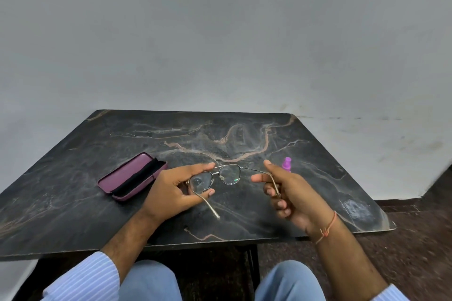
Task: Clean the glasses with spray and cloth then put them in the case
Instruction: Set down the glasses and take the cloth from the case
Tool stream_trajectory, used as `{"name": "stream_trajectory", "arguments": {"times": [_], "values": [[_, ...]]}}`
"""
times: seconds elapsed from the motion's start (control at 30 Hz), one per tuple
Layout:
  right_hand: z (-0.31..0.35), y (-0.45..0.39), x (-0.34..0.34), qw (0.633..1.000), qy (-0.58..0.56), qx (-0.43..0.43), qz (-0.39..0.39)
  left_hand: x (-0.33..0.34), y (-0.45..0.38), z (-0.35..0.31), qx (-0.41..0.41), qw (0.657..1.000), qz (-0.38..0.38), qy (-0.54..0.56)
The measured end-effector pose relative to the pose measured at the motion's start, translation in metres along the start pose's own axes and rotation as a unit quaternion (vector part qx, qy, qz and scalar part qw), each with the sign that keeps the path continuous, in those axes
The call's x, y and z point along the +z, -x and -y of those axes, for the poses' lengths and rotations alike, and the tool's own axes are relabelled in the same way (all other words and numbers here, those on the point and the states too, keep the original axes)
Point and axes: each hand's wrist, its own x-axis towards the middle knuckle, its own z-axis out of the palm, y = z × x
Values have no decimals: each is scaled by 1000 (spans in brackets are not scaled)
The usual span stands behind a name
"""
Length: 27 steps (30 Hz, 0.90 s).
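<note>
Both hands hold the glasses [221, 177] above the dark surface [244, 134]. The left hand [176, 188] pinches one lens; the right hand [286, 190] has its grip clenched on one arm. The open case [132, 176] lies left of the glasses, the spray bottle [286, 164] right.

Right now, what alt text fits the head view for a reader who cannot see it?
A person holds metal-framed glasses above a dark marble table, the left hand gripping one lens rim and the right hand holding the other temple arm. An open maroon case lies to the left; a purple spray bottle stands behind the right hand.
</note>
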Motion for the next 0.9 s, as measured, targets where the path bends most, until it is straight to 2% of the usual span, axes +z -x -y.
{"name": "stream_trajectory", "arguments": {"times": [0.13,0.37,0.6,0.9], "values": [[-6,-15,2,997,-38,38,52,-5,-2,8,16,998,34,-46],[-21,-31,2,995,-46,63,56,-9,-11,17,41,985,40,-163],[-32,-42,5,999,6,26,22,-4,-14,25,-22,970,65,-232],[-32,-43,9,999,38,6,15,-5,-17,27,-72,961,114,-242]]}}
